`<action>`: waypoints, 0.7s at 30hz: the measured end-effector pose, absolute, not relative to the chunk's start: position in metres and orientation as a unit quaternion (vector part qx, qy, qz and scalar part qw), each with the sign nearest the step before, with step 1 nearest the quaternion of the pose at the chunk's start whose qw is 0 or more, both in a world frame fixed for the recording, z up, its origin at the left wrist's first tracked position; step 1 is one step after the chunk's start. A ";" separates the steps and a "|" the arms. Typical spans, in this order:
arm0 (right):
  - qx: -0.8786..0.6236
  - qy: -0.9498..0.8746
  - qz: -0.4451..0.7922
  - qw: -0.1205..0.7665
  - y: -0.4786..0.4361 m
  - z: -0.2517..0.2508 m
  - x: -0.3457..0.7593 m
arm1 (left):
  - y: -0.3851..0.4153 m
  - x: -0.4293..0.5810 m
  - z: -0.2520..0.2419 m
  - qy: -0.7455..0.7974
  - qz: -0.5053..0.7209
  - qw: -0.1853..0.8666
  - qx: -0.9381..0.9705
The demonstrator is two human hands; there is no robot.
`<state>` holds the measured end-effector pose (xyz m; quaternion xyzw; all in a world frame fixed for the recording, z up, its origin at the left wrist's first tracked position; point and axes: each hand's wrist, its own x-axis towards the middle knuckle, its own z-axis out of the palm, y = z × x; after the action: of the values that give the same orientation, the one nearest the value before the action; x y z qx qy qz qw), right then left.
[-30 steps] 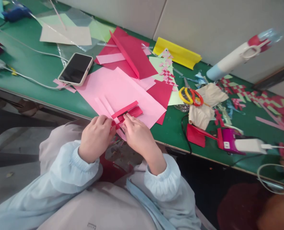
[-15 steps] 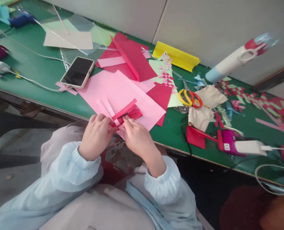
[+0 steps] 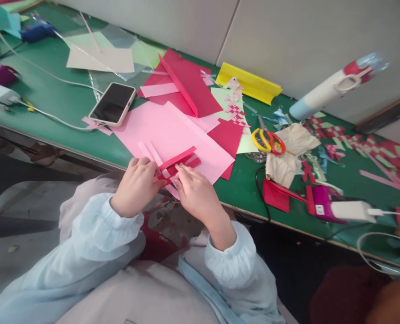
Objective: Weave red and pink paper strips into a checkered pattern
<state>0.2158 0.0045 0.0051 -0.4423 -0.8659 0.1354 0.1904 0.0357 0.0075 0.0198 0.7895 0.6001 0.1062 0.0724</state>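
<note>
Red and pink paper strips [image 3: 177, 158] are woven together in a small checkered piece over the near edge of a large pink paper sheet [image 3: 173, 123]. My left hand [image 3: 137, 184] pinches the left side of the weave between thumb and fingers. On its right side, my right hand [image 3: 198, 191] has closed fingertips pressed on the strips. Several loose strip ends stick out up and to the right, away from me. My fingers cover part of the weave.
A phone [image 3: 112, 103] lies left of the pink sheet. Red sheets [image 3: 193, 81] lie behind it. Scissors [image 3: 267, 141], a beige cloth [image 3: 297, 139], a purple power socket [image 3: 325, 204] and a bottle [image 3: 325, 92] are to the right. A blue glue gun [image 3: 38, 31] sits far left.
The red strip ends have shifted and fanned slightly, and more of the checkered weave shows between my hands. Both hands keep hold at nearly the same spot. The view has shifted a little.
</note>
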 end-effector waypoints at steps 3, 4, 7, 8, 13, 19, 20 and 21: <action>-0.440 -0.864 0.140 0.202 0.006 0.005 0.215 | 0.007 0.035 0.019 0.594 0.109 0.076 0.793; -0.441 -0.863 0.141 0.204 0.006 0.005 0.215 | 0.007 0.034 0.019 0.592 0.109 0.074 0.796; -0.437 -0.863 0.141 0.210 0.007 0.004 0.215 | 0.006 0.033 0.019 0.581 0.100 0.064 0.805; -0.433 -0.865 0.140 0.212 0.007 0.004 0.214 | 0.006 0.033 0.019 0.577 0.097 0.062 0.809; -0.425 -0.868 0.145 0.210 0.009 -0.001 0.214 | 0.008 0.031 0.018 0.569 0.101 0.084 0.812; -0.423 -0.865 0.166 0.213 0.010 -0.002 0.214 | 0.013 0.027 0.014 0.577 0.124 0.124 0.797; -0.424 -0.864 0.167 0.214 0.011 -0.001 0.214 | 0.013 0.027 0.014 0.577 0.126 0.126 0.797; -0.424 -0.864 0.167 0.214 0.011 0.000 0.214 | 0.013 0.027 0.013 0.574 0.129 0.127 0.798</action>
<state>0.2138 0.0105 -0.0004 -0.4245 -0.8639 0.1673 0.2135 0.0268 0.0130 0.0135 0.7982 0.5745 0.1287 0.1274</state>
